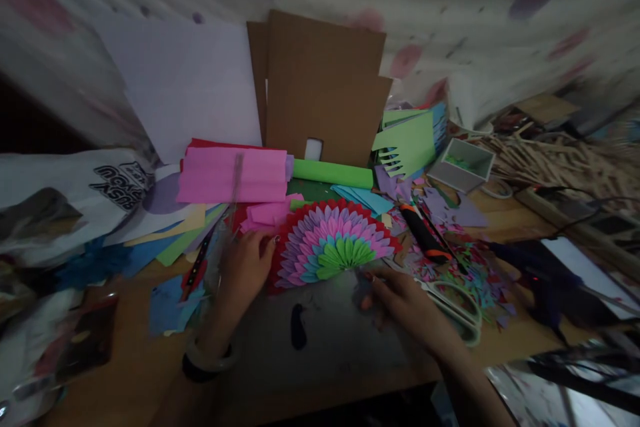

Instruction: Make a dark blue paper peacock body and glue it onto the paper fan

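Observation:
A layered paper fan [330, 243] in red, purple, pink, blue and green lies on a grey sheet [325, 333] in the middle of the wooden table. My left hand [245, 267] rests at the fan's left edge with its fingers curled against the red rim. My right hand [395, 297] sits at the fan's lower right corner, its fingers pinched together near the fan's base; what they hold is too dark to make out.
Pink paper sheets [233, 175], a green paper roll [333, 173] and brown cardboard [320, 90] stand behind the fan. Green-handled scissors [457, 310], an orange-and-black cutter [423, 233], paper scraps, a small grey box [463, 163] and a dark glue gun [540, 277] lie to the right.

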`<action>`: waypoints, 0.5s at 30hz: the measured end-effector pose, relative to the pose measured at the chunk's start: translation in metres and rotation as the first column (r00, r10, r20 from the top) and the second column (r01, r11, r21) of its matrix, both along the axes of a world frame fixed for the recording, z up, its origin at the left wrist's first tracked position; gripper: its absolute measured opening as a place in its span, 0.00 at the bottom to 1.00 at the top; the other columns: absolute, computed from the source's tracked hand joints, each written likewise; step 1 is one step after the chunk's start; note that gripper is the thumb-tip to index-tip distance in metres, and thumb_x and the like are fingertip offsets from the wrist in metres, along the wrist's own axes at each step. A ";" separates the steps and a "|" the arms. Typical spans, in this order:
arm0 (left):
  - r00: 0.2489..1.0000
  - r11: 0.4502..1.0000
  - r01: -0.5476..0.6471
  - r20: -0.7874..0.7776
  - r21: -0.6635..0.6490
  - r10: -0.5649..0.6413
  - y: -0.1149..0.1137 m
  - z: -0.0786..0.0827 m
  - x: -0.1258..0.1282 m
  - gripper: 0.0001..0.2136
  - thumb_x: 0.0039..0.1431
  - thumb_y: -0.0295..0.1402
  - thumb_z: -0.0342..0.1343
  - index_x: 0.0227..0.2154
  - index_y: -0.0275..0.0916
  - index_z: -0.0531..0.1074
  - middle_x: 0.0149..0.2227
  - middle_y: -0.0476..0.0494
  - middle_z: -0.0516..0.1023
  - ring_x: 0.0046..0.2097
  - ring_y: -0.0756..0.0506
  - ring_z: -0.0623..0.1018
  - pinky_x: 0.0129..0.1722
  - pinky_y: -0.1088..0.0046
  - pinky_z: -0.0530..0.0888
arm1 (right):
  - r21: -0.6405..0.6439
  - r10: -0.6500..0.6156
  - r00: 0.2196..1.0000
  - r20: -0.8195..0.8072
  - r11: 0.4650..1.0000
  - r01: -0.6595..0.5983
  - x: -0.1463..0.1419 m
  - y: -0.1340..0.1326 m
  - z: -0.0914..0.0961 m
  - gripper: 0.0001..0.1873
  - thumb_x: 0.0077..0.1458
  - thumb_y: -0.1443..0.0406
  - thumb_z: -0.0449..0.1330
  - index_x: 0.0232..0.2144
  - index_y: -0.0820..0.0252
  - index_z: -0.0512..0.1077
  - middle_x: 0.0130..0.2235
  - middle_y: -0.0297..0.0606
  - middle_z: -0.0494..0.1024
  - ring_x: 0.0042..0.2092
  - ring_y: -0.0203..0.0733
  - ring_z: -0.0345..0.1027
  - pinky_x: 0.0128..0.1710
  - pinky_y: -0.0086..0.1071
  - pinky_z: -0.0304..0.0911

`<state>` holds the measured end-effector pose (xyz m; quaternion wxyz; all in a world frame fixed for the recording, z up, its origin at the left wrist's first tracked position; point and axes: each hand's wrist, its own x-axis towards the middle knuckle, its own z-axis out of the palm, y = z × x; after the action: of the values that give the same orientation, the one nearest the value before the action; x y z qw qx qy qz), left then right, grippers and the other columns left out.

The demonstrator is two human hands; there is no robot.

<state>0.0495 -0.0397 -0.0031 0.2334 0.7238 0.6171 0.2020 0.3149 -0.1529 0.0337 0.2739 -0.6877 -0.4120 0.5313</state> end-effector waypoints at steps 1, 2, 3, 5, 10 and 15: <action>1.000 1.000 -0.007 -0.004 -0.013 0.007 0.001 -0.001 0.001 0.06 0.67 0.33 0.58 0.42 0.36 0.76 0.45 0.42 0.80 0.49 0.41 0.79 0.53 0.53 0.74 | -0.002 -0.010 0.999 -0.037 1.000 0.010 -0.002 0.000 -0.001 0.19 0.60 0.52 0.56 0.42 0.61 0.71 0.27 0.36 0.80 0.21 0.39 0.72 0.21 0.32 0.67; 1.000 1.000 -0.013 -0.006 -0.028 0.013 0.001 -0.002 0.002 0.07 0.67 0.34 0.58 0.41 0.36 0.76 0.45 0.43 0.80 0.49 0.41 0.79 0.53 0.53 0.75 | 0.002 -0.019 0.998 -0.066 1.000 0.019 -0.003 0.000 -0.001 0.20 0.59 0.51 0.57 0.43 0.61 0.71 0.29 0.38 0.82 0.21 0.39 0.73 0.21 0.32 0.69; 1.000 0.999 -0.017 -0.002 -0.046 0.017 0.002 -0.002 0.003 0.07 0.67 0.34 0.59 0.40 0.36 0.76 0.44 0.43 0.80 0.48 0.42 0.79 0.52 0.53 0.75 | 0.006 -0.034 0.994 -0.101 0.999 0.034 -0.005 0.000 0.000 0.21 0.59 0.51 0.58 0.44 0.61 0.72 0.31 0.41 0.83 0.22 0.39 0.74 0.22 0.32 0.70; 0.999 0.996 -0.023 0.022 -0.083 0.024 0.003 -0.002 0.005 0.07 0.66 0.35 0.59 0.38 0.36 0.76 0.42 0.44 0.80 0.46 0.42 0.80 0.50 0.55 0.76 | -0.010 -0.106 0.972 -0.210 0.994 0.107 -0.010 0.000 0.001 0.19 0.57 0.54 0.62 0.45 0.61 0.72 0.35 0.44 0.85 0.24 0.40 0.76 0.24 0.32 0.72; 0.983 0.990 -0.027 0.175 -0.140 0.052 0.004 0.001 0.007 0.07 0.67 0.35 0.58 0.39 0.36 0.76 0.39 0.46 0.81 0.41 0.45 0.81 0.46 0.59 0.78 | -0.133 -0.388 0.781 -0.490 0.918 0.373 -0.021 -0.002 -0.001 0.18 0.48 0.62 0.72 0.41 0.58 0.73 0.34 0.38 0.83 0.26 0.39 0.77 0.22 0.30 0.73; 0.937 0.990 -0.049 0.338 -0.131 0.091 0.000 0.002 0.004 0.07 0.68 0.34 0.57 0.38 0.36 0.75 0.36 0.47 0.81 0.38 0.46 0.81 0.42 0.63 0.78 | -0.083 -0.449 0.706 -0.548 0.869 0.488 -0.034 0.000 -0.014 0.26 0.37 0.55 0.79 0.35 0.57 0.74 0.35 0.33 0.79 0.32 0.42 0.79 0.25 0.32 0.76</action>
<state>0.0535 -0.0393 -0.0010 0.3731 0.6397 0.6034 0.2956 0.2806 -0.1525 0.0202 0.5294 -0.5773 -0.1454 0.6044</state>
